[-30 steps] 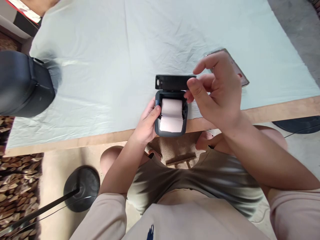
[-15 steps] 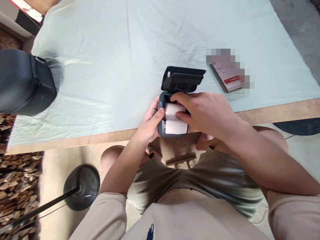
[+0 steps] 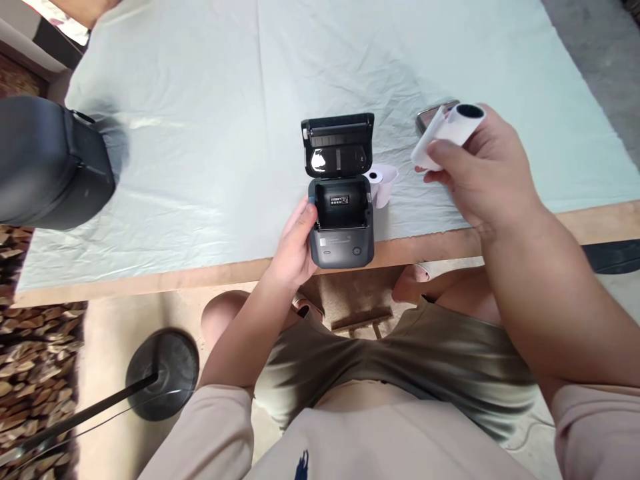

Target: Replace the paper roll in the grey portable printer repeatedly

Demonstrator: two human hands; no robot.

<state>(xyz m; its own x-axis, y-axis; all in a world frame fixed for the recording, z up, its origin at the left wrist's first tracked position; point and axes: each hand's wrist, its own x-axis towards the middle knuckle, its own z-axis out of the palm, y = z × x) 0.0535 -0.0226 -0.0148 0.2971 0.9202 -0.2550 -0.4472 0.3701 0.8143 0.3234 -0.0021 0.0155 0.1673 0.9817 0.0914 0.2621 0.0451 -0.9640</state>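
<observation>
A small black printer (image 3: 342,247) with its lid (image 3: 338,145) raised stands at the table's near edge, its paper compartment empty. My left hand (image 3: 296,247) grips the printer's left side, thumb on the rim. Over to the right, my right hand (image 3: 480,167) is closed on a white paper roll (image 3: 453,130) with a dark core, held in the air above the cloth. Another white paper roll (image 3: 376,177), its end curling loose, lies just right of the printer, partly hidden behind it.
Beyond my right hand lies a phone (image 3: 427,119), mostly covered by the held roll and hand. A dark rounded case (image 3: 50,163) sits at the table's left. Pale cloth (image 3: 200,133) covers the table; a round black stand base (image 3: 163,373) is on the floor.
My right hand has lifted the paper roll out of the printer and moved it up and right. The printer has turned and tilted, and the second roll beside it now shows.
</observation>
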